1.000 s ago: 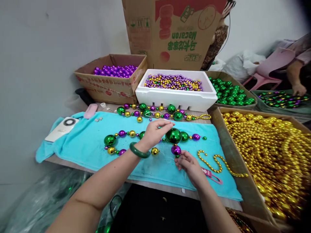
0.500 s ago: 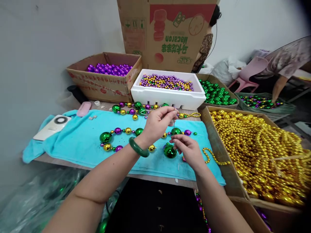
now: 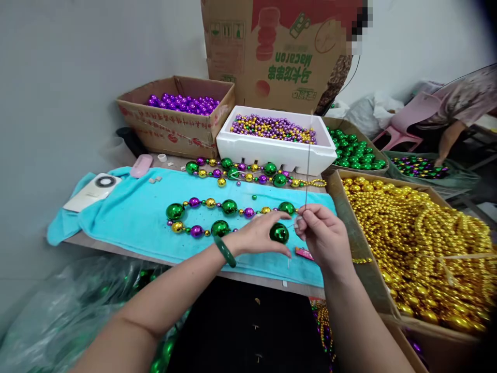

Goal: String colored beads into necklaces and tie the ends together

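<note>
My right hand (image 3: 324, 233) is closed in a pinch on a long thin needle (image 3: 308, 171) that stands nearly upright. Thumb and fingers spread apart, my left hand (image 3: 258, 233) reaches around a large shiny green ball (image 3: 278, 233), with gaps visible between the fingertips and the ball. A thread seems to run from that ball toward my right hand. To the left, a strand of green, purple and gold beads (image 3: 229, 207) lies looped on the turquoise towel (image 3: 132, 223). Part of its lower run is hidden behind my left hand.
Behind the towel lies another bead strand (image 3: 279, 180). A white foam box (image 3: 272, 153) of small beads stands between cartons of purple balls (image 3: 184, 103) and green balls (image 3: 357, 150). Gold bead chains (image 3: 419, 248) fill a carton at right. A co-worker's arm (image 3: 452, 140) is beyond.
My left hand has come down from the needle's top to around the green ball, its fingers spreading. My right hand has moved right with the needle. The view has shifted slightly.
</note>
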Motion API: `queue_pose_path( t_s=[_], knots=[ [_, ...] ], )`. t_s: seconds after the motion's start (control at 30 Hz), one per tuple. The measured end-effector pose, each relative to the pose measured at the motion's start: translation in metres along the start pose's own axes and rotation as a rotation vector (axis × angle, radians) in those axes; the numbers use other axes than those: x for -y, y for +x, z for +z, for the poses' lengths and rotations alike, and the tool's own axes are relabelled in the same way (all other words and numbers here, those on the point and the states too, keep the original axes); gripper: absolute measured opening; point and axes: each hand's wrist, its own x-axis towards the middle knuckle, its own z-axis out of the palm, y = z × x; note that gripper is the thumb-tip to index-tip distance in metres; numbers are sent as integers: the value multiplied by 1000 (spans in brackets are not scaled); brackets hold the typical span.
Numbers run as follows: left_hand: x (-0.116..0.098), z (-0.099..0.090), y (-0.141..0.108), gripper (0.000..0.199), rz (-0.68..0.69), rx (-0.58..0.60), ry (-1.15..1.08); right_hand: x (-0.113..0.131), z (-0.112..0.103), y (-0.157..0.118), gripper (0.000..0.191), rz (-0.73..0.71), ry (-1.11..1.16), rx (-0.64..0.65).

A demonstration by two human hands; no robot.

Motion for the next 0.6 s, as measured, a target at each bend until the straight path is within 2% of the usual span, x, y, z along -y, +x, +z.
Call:
queue_pose_path(
  t_s=[0.13, 0.2, 0.3, 0.37, 0.47, 0.53, 0.6],
  knots=[
    [17, 23, -14, 59, -47, 5, 185, 26, 6, 0, 9, -131, 74, -41],
    [26, 26, -20, 67, -97, 25, 252, 38, 2, 1, 8, -211, 97, -91],
    [39, 27, -30, 82, -159, 60, 468, 54, -10, 4, 4, -333, 85, -212],
    [46, 23, -39, 66, -179, 55, 644, 64, -21, 4, 2, -376, 45, -299],
    [52, 11, -52, 27, -167, 39, 864, 69, -40, 4, 8, -378, -49, -381],
    [55, -3, -59, 18, -154, 37, 965, 64, -55, 4, 10, -334, -89, -412],
    [57, -20, -65, 18, -152, 37, 1029, 50, -69, 7, 7, -245, -86, -441]
  ],
)
